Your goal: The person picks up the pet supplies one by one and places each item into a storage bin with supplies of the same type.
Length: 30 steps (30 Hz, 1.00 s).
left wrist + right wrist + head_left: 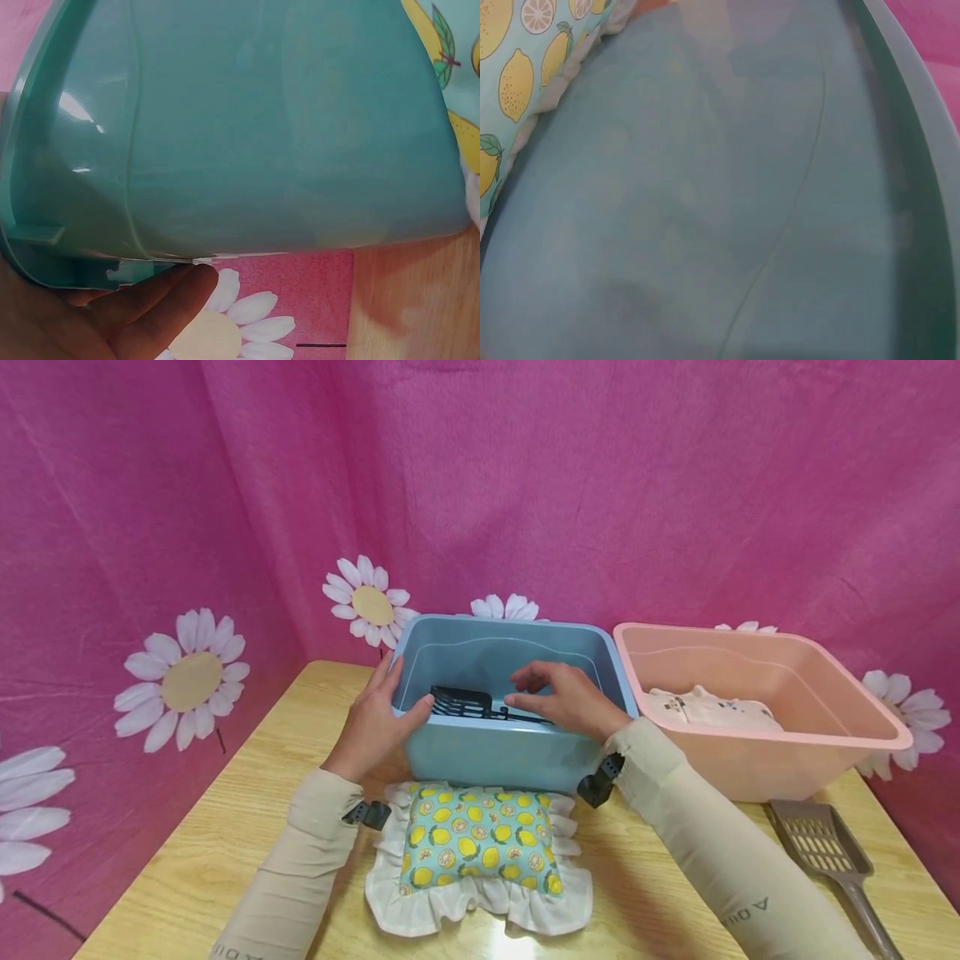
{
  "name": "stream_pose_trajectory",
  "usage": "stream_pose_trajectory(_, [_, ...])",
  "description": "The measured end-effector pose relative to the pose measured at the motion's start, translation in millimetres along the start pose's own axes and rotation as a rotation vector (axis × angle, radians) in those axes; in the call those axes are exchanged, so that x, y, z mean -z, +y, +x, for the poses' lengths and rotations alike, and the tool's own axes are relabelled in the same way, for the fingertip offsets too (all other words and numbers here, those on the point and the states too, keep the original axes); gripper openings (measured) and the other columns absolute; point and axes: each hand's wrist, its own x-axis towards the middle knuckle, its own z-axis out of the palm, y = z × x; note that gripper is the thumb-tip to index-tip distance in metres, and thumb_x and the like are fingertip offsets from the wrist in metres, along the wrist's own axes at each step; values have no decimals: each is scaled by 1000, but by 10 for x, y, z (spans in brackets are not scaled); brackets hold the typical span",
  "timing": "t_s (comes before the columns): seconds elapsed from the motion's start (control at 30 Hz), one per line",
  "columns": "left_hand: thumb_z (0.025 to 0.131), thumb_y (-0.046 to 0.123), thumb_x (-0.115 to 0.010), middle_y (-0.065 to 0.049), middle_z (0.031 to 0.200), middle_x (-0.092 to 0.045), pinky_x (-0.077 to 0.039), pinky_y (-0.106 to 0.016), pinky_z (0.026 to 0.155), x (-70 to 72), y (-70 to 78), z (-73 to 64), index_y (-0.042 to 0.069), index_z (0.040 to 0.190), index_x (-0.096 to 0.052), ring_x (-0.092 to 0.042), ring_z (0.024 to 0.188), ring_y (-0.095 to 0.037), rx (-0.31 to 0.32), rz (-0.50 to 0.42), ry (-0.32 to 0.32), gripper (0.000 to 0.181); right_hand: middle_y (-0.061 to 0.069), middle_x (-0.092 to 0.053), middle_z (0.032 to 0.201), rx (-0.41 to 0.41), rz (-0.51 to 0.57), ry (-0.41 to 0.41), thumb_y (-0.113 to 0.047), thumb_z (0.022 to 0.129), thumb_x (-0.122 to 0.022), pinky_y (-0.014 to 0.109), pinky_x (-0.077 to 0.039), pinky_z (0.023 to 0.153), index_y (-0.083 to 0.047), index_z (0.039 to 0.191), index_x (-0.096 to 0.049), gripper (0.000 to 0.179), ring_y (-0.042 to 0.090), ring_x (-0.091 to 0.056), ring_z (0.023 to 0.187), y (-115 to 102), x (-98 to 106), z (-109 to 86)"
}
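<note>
Black slotted plastic scoop (463, 702)'s laid roughly parallel to the light-wood bench (247, 810)'s far edge, handle (528, 718) nearest the right hand (570, 695). Grip's held apart, nothing pinched.

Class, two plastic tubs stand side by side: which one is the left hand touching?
The blue tub, with the black slotted tool inside: the left hand touches its left rim. No hand is on the pink tub to its right.
</note>
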Motion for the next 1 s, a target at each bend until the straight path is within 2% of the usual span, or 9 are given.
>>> stream_pose_trajectory(0.3, [87,50,-61,-2,161,-12,-48,-57,91,-16,20,-8,17,155,-23,-30,139,-37,10,0,-10,85,0,-68,102,13,-1,30,-35,89,-68,37,-52,80,-14,113,-68,31,16,-61,96,-33,43,-22])
stream_pose_trajectory(0.8, [87,51,-61,0,161,-14,-49,-56,89,-4,27,17,17,154,-24,-33,137,-37,5,0,-2,84,0,-69,106,79,0,75,-34,91,-67,35,-53,82,-13,115,-68,32,14,-62,96,-64,178,-189])
stream_pose_trajectory(1.0, [86,51,-62,0,161,-13,-49,-57,88,0,42,9,19,155,-23,-32,138,-37,24,-2,-4,85,-1,-67,107,50,19,99,-38,91,-66,35,-53,81,-16,116,-67,33,15,-61,94,-69,289,-286])
